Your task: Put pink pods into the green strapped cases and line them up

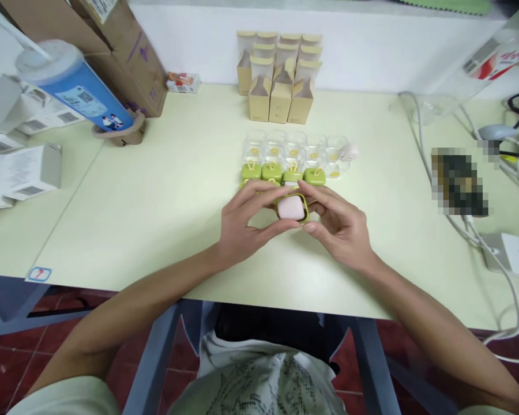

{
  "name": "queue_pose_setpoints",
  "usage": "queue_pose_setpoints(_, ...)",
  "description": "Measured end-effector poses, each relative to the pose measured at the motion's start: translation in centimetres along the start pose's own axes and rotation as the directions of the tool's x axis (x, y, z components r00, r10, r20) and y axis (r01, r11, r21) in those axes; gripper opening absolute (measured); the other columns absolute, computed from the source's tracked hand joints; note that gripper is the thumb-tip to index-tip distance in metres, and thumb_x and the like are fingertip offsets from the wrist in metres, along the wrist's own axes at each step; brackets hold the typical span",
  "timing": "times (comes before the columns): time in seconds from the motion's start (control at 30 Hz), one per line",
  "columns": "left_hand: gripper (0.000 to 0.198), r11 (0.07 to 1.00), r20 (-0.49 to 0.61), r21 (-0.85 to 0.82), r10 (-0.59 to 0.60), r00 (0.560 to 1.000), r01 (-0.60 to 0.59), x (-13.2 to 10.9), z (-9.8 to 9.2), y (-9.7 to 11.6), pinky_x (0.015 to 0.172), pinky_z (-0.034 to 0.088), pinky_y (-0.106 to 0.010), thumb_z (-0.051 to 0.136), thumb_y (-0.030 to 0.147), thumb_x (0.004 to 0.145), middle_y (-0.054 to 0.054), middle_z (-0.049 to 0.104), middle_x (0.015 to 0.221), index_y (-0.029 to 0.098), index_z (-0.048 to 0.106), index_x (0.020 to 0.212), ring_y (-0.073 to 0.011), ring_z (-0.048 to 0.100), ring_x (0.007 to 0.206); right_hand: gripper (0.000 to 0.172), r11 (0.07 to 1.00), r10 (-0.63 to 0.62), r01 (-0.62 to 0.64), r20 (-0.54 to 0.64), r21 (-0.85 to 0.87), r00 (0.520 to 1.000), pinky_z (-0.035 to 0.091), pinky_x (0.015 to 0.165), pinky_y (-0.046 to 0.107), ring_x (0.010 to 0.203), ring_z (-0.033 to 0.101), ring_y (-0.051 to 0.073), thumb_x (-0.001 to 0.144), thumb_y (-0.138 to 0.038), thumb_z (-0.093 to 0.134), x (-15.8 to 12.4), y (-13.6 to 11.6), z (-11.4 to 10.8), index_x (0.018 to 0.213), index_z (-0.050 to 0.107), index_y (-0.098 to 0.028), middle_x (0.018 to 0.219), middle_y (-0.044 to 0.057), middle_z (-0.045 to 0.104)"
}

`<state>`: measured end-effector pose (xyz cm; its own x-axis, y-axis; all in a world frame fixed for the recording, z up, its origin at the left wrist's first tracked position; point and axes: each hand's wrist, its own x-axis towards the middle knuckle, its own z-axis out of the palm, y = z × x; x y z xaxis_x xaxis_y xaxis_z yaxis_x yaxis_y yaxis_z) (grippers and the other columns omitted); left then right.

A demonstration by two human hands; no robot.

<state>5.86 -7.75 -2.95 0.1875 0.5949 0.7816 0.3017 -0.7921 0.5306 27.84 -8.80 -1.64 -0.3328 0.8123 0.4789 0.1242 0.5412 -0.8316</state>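
Between both hands, above the front part of the table, is a small green case (pixel 307 215) with a pale pink rounded block (pixel 291 207) seated in its opening. My left hand (pixel 246 222) grips it from the left, thumb below and fingers above. From the right, my right hand (pixel 343 227) holds the same case with thumb and fingertips. Just beyond the hands sit several glossy green cases (pixel 271 172) with yellow loops on top, some partly hidden by my fingers. Behind them stand rows of clear plastic cups (pixel 294 144) with yellow marks inside. A pinkish piece (pixel 349 152) lies at their right end.
Open cardboard boxes (pixel 281 104) stand against the wall. On the left are a blue cup (pixel 90 95), white boxes (pixel 21 173) and a large carton (pixel 134 63). A plastic bottle (pixel 480 69), cables (pixel 421 127) and a pixelated object (pixel 458 181) occupy the right side.
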Motion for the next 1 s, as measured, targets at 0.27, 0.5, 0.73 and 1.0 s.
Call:
queue_pose_setpoints(0.27,0.022,0.998,0.091,0.026,0.059,0.994,-0.062,-0.2,-0.1,1.4,0.095,0.068,-0.048,0.063,0.034,0.108,-0.011,0.066,0.138,0.026,0.080,0.098,-0.0301,0.059,0.138,0.043,0.969,-0.057,-0.010,-0.262,-0.246,0.963,0.065,0.100,0.052,0.126,0.069,0.031,0.103,-0.044,0.073,1.1,0.3,-2.8,0.146,0.070,-0.038,0.138,0.010,0.069)
queue_pose_setpoints(0.5,0.012,0.979,0.098,0.083,0.180,0.979,-0.188,-0.4,0.4,1.2,0.076,0.063,-0.037,0.069,0.014,0.098,-0.011,0.066,0.117,0.023,0.074,0.092,-0.0237,0.060,0.110,0.042,0.801,0.023,-0.094,-0.126,-0.592,0.992,0.064,0.063,0.040,0.074,0.072,0.020,0.097,-0.047,0.077,2.3,2.9,-10.2,0.134,0.073,-0.028,0.130,0.011,0.074)
queue_pose_setpoints(0.73,0.010,0.969,0.121,0.094,0.218,0.968,-0.230,-0.8,0.9,0.7,0.074,0.061,-0.035,0.073,0.011,0.094,-0.012,0.066,0.115,0.019,0.071,0.089,-0.0233,0.060,0.107,0.031,0.572,0.058,0.061,0.114,-0.818,0.992,0.058,0.066,0.038,0.078,0.076,0.021,0.104,-0.039,0.065,2.0,4.0,-9.7,0.130,0.076,-0.026,0.136,0.009,0.077)
queue_pose_setpoints(1.0,0.010,0.961,0.152,0.112,0.237,0.960,-0.255,-0.9,0.9,0.8,0.075,0.060,-0.037,0.072,0.015,0.096,-0.010,0.070,0.111,0.020,0.069,0.088,-0.0231,0.064,0.103,0.035,0.490,0.033,0.127,0.164,-0.862,0.986,0.053,0.057,0.034,0.097,0.076,0.025,0.108,-0.042,0.063,2.0,4.3,-9.1,0.139,0.072,-0.028,0.143,0.011,0.072)
